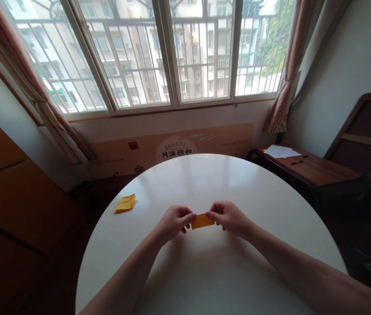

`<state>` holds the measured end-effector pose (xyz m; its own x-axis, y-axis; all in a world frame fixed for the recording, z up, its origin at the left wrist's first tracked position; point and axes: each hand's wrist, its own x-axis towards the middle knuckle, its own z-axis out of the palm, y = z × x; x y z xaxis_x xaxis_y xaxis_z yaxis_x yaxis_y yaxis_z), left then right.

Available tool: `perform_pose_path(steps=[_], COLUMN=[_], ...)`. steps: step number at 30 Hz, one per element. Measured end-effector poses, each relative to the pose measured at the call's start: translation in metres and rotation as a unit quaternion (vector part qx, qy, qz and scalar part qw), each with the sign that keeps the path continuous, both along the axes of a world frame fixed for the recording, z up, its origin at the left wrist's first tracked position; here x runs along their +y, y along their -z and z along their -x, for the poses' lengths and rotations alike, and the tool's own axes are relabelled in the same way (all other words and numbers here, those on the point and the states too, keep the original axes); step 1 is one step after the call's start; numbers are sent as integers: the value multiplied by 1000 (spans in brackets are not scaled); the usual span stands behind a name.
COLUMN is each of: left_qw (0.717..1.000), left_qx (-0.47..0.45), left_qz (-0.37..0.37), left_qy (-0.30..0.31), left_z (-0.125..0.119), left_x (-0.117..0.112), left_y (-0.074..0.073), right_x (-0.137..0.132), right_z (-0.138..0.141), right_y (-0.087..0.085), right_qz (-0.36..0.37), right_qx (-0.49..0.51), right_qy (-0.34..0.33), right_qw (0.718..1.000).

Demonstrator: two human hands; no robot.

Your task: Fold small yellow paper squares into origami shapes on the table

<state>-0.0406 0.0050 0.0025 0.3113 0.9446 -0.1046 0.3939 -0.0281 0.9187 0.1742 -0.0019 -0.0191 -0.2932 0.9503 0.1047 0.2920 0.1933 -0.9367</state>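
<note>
Over the middle of a round white table (211, 183) I hold a small folded orange paper (201, 221) between both hands. My left hand (175, 221) pinches its left end with thumb and fingers closed. Pinching the right end the same way is my right hand (229, 217). The paper is a narrow strip, slightly tilted, just above the tabletop. A second orange paper piece (125, 203) lies flat near the table's left edge, well away from both hands.
A dark wooden side table (316, 168) with white sheets (280, 151) and a pen stands at the right. A printed cardboard panel (172, 151) leans under the barred window. An orange-brown cabinet (11, 197) fills the left side.
</note>
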Motion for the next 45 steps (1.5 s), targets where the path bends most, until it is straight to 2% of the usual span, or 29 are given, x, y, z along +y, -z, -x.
perform_pose_path(steps=[7,14,17,22,28,32,38,41,45], left_qw=[998,995,993,986,979,984,997,997,993], left_qx=[-38,-72,-86,-93,-83,-84,-65,-34,-5], left_qz=[46,62,76,129,177,147,45,-25,-78], left_qy=[6,-9,5,40,60,46,-25,-67,-85], left_z=[2,5,8,11,11,8,8,13,18], left_x=[1,3,2,-1,-2,-3,6,14,20], left_y=[-1,0,-2,-6,-3,0,10,16,21], right_x=[4,4,5,4,-3,-7,-11,-12,-11], right_z=[-2,-6,-5,-4,-2,0,3,2,-1], right_y=[2,-8,-7,1,4,3,3,1,-2], right_qz=[65,59,51,-18,-160,-201,-256,-263,-251], right_qx=[26,53,70,88,18,-9,-73,-129,-181], right_qy=[-17,7,22,-41,-96,-114,-139,-137,-168], right_qw=[997,997,996,995,982,973,954,946,936])
